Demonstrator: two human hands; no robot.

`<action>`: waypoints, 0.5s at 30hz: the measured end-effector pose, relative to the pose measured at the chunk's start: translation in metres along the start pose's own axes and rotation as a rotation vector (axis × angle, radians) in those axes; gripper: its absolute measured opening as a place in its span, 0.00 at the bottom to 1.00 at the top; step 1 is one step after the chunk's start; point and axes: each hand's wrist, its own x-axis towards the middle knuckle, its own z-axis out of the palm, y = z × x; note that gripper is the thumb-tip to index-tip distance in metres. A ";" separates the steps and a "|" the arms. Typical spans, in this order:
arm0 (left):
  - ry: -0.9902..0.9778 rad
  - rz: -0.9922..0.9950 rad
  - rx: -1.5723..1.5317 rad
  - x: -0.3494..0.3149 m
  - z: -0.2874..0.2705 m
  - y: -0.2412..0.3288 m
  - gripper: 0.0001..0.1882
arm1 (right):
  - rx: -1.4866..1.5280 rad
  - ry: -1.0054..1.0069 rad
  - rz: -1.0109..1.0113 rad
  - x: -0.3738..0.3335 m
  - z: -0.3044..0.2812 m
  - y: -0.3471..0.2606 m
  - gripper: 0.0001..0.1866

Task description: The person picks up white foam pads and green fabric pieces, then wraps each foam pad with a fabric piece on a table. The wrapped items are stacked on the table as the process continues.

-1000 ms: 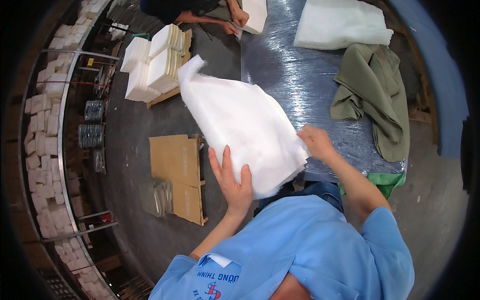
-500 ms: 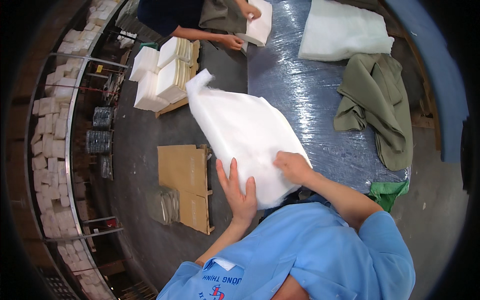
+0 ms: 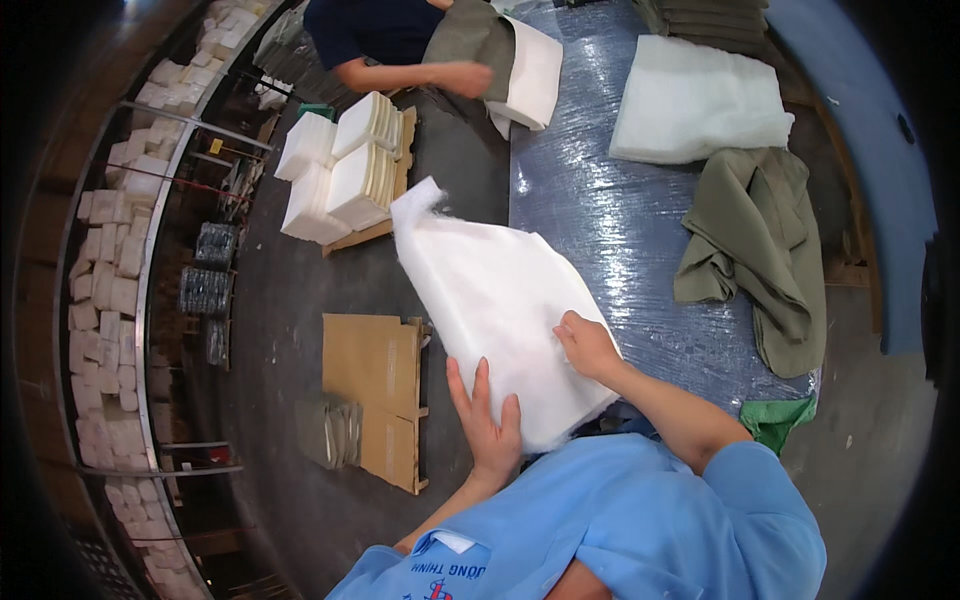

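Note:
A piece of white wadding (image 3: 500,290), fluffy at its edges, lies over what looks like a flat cushion block in front of me, at the near left edge of the table. Its far left corner stands up as a loose flap. My left hand (image 3: 487,425) rests against its near left side, fingers stretched out and apart. On the right side, my right hand (image 3: 588,345) has its fingers curled and pressed together at the wadding. What lies beneath the wadding is mostly hidden.
The plastic-wrapped table (image 3: 570,200) holds folded white wadding (image 3: 700,100) and olive cloth (image 3: 760,250). Across from me, a person (image 3: 370,40) handles a white cushion (image 3: 530,75) and olive cover. Stacked white pads (image 3: 340,165), flat cardboard (image 3: 375,390) and loaded shelves (image 3: 110,290) stand left.
The whole scene sits slightly lower in view. My hands keep nearly the same places on the wadding. The other person's hand has moved onto the olive cover, which now reaches over part of the white cushion.

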 end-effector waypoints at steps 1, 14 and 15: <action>0.006 -0.011 -0.021 0.001 0.000 0.000 0.32 | 0.000 0.008 0.075 0.002 -0.005 -0.003 0.13; -0.075 0.022 -0.018 0.007 -0.007 0.004 0.34 | -0.014 0.076 0.027 0.035 -0.010 -0.008 0.17; -0.097 0.024 0.011 0.007 -0.010 0.003 0.34 | 0.026 0.088 0.090 0.033 -0.014 -0.011 0.18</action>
